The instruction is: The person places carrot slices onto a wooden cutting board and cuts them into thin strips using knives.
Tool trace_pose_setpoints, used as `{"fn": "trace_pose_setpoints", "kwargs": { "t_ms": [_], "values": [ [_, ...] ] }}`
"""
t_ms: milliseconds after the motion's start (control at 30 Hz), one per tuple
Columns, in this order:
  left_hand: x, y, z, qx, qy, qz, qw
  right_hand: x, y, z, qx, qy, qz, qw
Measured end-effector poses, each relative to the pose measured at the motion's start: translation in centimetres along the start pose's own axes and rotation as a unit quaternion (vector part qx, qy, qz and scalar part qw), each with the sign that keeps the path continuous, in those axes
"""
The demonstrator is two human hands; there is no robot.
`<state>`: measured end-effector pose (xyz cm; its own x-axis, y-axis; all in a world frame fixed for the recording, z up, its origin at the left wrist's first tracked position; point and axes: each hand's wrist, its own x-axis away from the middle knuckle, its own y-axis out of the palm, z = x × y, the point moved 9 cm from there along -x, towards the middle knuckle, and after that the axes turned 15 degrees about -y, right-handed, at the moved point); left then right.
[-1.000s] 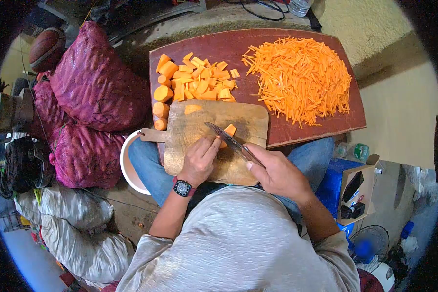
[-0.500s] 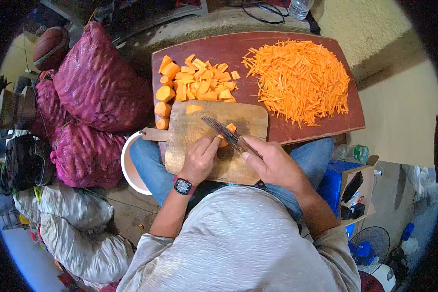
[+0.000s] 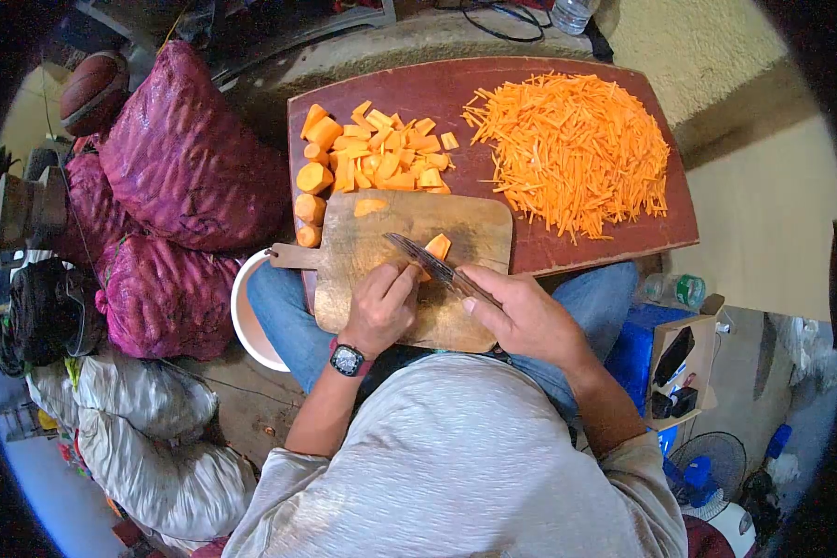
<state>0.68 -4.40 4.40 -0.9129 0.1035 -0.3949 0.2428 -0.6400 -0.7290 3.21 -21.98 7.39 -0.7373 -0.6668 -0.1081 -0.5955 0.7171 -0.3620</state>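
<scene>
My right hand [image 3: 521, 312] is closed on the handle of a dark-bladed knife [image 3: 425, 261], whose tip points up and left. My left hand [image 3: 381, 302], with a watch at the wrist, pinches an orange carrot piece [image 3: 438, 246] against the wooden cutting board [image 3: 353, 242]. The blade crosses the piece beside my left fingertips. A thin carrot slice [image 3: 370, 206] lies near the board's top edge. Behind the board are carrot chunks [image 3: 391, 153], and to the right is a large heap of carrot strips [image 3: 581, 153].
The board rests partly on a red-brown table [image 3: 465, 79]. Purple net sacks [image 3: 191, 149] and white sacks [image 3: 158, 465] are at the left. A white basin [image 3: 246, 321] stands beside my leg. A blue box [image 3: 637, 344] and a fan [image 3: 711, 460] are at the right.
The knife has shifted slightly against the carrot piece, with small motions of my right hand. My left hand stays on the piece in nearly the same place.
</scene>
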Motion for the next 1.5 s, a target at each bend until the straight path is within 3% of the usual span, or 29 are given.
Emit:
{"fn": "trace_pose_setpoints", "kwargs": {
  "t_ms": [267,333,533,967,1133,1267,1400,1467,1500],
  "values": [
    [-0.6,-0.1,0.4,0.000,0.009,-0.010,1.000,-0.7,-1.3,-1.4,-0.001,-0.051,0.042,0.998],
    [-0.6,0.0,0.3,0.000,0.019,-0.005,1.000,-1.0,-1.0,-1.2,0.001,0.002,-0.002,1.000],
    [-0.2,0.2,-0.4,-0.001,0.011,-0.030,0.999,-0.9,-0.8,-0.7,-0.033,0.024,0.001,0.999],
    [-0.3,0.1,-0.4,0.003,0.006,-0.020,1.000,-0.7,0.2,0.0,-0.007,-0.008,0.014,1.000],
    [-0.7,-0.4,-0.1,0.015,0.015,0.030,0.999,0.3,2.7,2.6,0.014,0.066,-0.039,0.997],
    [-0.1,-0.6,-0.6,0.040,-0.012,0.030,0.999,0.3,2.7,2.7,0.054,0.011,-0.050,0.997],
    [0.1,0.0,-1.2,0.021,-0.050,0.025,0.998,0.6,2.1,1.8,0.014,0.018,-0.026,0.999],
    [-0.3,0.8,-1.6,0.017,-0.082,0.006,0.996,1.4,0.6,0.8,-0.008,-0.069,0.106,0.992],
    [-0.5,0.8,-1.4,0.018,-0.081,0.010,0.996,1.8,0.9,1.3,-0.006,-0.071,0.104,0.992]
  ]
}}
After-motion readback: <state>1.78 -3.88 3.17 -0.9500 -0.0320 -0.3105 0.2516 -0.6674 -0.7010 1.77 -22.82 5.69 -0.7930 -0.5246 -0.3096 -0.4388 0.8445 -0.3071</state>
